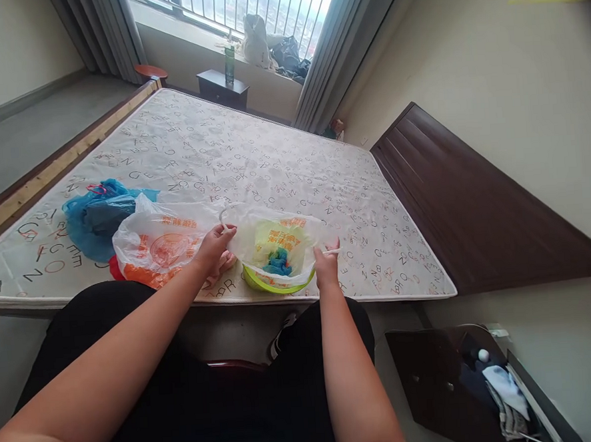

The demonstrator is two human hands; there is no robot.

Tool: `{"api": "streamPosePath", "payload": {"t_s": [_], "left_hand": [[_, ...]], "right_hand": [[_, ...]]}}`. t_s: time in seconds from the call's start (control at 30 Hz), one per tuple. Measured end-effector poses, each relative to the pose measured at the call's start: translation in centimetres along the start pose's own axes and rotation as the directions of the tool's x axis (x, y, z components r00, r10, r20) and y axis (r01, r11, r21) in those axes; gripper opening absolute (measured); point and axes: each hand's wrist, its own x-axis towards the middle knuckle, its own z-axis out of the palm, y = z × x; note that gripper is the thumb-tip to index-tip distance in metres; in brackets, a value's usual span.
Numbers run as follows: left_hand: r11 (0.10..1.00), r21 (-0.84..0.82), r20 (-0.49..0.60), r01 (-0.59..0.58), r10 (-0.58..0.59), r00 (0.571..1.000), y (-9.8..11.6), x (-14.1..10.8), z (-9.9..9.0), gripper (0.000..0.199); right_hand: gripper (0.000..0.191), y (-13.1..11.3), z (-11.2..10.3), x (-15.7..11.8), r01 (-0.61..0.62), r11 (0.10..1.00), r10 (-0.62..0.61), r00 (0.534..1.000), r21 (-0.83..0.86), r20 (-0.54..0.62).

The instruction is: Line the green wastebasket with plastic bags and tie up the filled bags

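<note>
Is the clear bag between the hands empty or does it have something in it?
Not empty. The clear bag shows a blue bundle and a green rim through its plastic. The left hand and right hand each pinch a handle.

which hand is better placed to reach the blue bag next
Left, probably. The left hand holds the clear bag on the side nearest the blue bag; the right hand pinches the far handle and would have to cross over.

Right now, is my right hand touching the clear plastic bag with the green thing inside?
Touching. The head view shows the right hand pinching the handle of the clear plastic bag at its right edge, with no gap between fingers and plastic.
</note>
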Motion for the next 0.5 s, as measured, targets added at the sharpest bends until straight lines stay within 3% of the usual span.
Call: {"api": "streamPosePath", "payload": {"t_s": [0.1,0.2,0.3,0.37,0.5], "left_hand": [[0.982,0.134,-0.038,-0.131,0.137,0.990,0.9,0.6,-1.2,0.045],[0.950,0.140,-0.122,-0.279,0.296,0.947,2.6,0.6,-2.2,0.044],[0.917,0.011,-0.160,-0.398,0.394,0.905,4.6,-0.1,-2.9,0.042],[0.892,-0.128,-0.106,-0.433,0.422,0.900,5.8,-0.7,-3.1,0.042],[0.889,-0.279,0.017,-0.364,0.383,0.924,7.4,-2.0,-3.1,0.044]], "right_hand": [[0.089,1.4,0.3,0.9,-0.090,0.996,0.090,0.996,0.013,-0.015],[0.076,1.7,0.4,1.3,0.026,1.000,-0.026,1.000,-0.006,0.009],[0.073,1.4,0.4,1.4,0.074,0.997,-0.074,0.997,-0.021,-0.001],[0.073,1.0,0.5,1.5,0.064,0.998,-0.064,0.998,-0.004,0.014],[0.062,-0.3,0.9,1.3,0.090,0.996,-0.090,0.996,-0.004,-0.014]]}}
